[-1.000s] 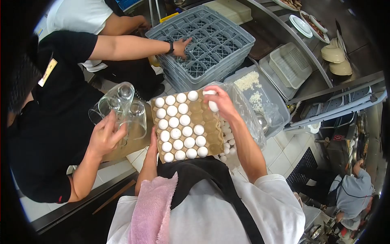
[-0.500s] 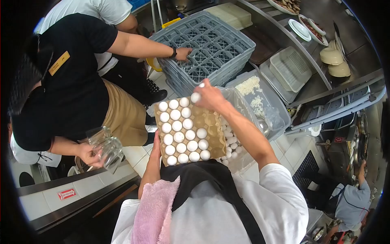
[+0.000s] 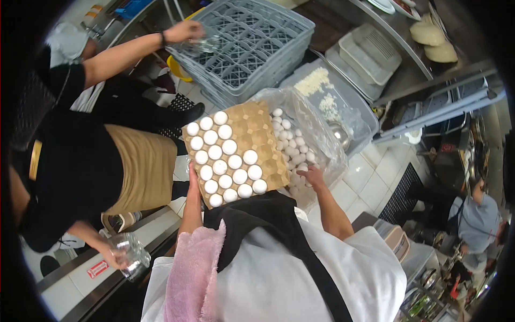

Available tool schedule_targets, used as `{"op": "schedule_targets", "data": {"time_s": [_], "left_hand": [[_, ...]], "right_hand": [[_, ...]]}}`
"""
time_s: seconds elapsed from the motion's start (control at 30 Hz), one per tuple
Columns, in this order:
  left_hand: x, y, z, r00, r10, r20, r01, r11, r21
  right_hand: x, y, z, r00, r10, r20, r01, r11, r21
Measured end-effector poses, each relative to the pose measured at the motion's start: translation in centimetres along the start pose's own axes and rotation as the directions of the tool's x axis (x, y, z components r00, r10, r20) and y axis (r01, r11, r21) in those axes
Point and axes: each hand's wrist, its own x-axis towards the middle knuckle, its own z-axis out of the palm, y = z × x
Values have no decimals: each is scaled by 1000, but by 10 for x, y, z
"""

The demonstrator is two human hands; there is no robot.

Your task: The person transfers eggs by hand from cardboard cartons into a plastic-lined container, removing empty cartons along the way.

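A brown cardboard egg tray (image 3: pixel 256 127) tilts in front of my apron, with white eggs (image 3: pixel 219 167) filling its left side and bare cups on its right. My left hand (image 3: pixel 194 180) grips the tray's left edge, its fingers mostly hidden beneath. To the right, a clear plastic bag (image 3: pixel 327 147) lies open with a heap of loose white eggs (image 3: pixel 292 144) inside. Down among that heap, my right hand (image 3: pixel 314 176) has its fingers bent around an egg (image 3: pixel 303 168); part of the grip is hidden.
A person in black on my left handles drinking glasses (image 3: pixel 129 257) and reaches over stacked grey glass racks (image 3: pixel 241 51). Beyond the bag sits a grey tub (image 3: pixel 367 126) with white crumbly food (image 3: pixel 313 81) and a metal bowl (image 3: pixel 339 134). Another person (image 3: pixel 475 214) stands far right.
My right hand has gone from above the tray, where it carried eggs, down to the bag. The eggs in the tray look unchanged. The other person's arm has drawn back, lifting a glass.
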Motion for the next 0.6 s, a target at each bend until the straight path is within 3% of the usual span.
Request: {"op": "schedule_targets", "data": {"time_s": [0.03, 0.07, 0.1, 0.13, 0.2, 0.23, 0.33, 0.4, 0.43, 0.5, 0.53, 0.57, 0.6], "left_hand": [[2, 0, 2, 1000, 5, 3, -5, 1000, 6], [-5, 2, 10, 1000, 0, 9, 0, 1000, 21], [-12, 4, 17, 1000, -5, 16, 4, 999, 35], [-26, 10, 32, 1000, 12, 17, -13, 999, 46], [-47, 20, 54, 999, 41, 14, -42, 997, 57], [-49, 21, 57, 999, 51, 11, -52, 997, 52], [-48, 21, 57, 998, 62, -1, -62, 998, 29], [-43, 22, 56, 998, 64, -2, -64, 998, 13], [-43, 22, 56, 998, 64, -2, -64, 998, 6], [-42, 23, 58, 998, 61, -7, -61, 998, -10], [-42, 22, 59, 998, 57, -4, -57, 998, -16], [-42, 23, 60, 999, 52, 0, -52, 998, -27], [-45, 21, 61, 999, 45, 1, -45, 998, -33]], "right_hand": [[13, 24, 10, 993, -92, -70, 64, 944, -324], [18, 38, 17, 975, -198, -99, 96, 780, -619], [4, 29, 18, 989, -99, -110, 18, 820, -572], [2, 27, 23, 989, -101, -107, 22, 822, -570], [0, 23, 33, 954, -95, -284, -44, 894, -446], [14, 22, 30, 955, -109, -276, -28, 893, -450], [18, -24, 19, 987, -42, -158, -71, 756, -650], [-5, -90, 14, 979, -147, -143, 12, 740, -672], [-20, -127, 17, 947, -288, -143, 153, 793, -589], [-3, -164, 34, 885, -460, 71, 466, 878, -108], [-9, -182, 45, 873, -482, 75, 488, 866, -111], [-22, -198, 59, 908, -375, 188, 321, 909, 265], [-32, -210, 68, 887, -306, 345, 60, 818, 572]]}}
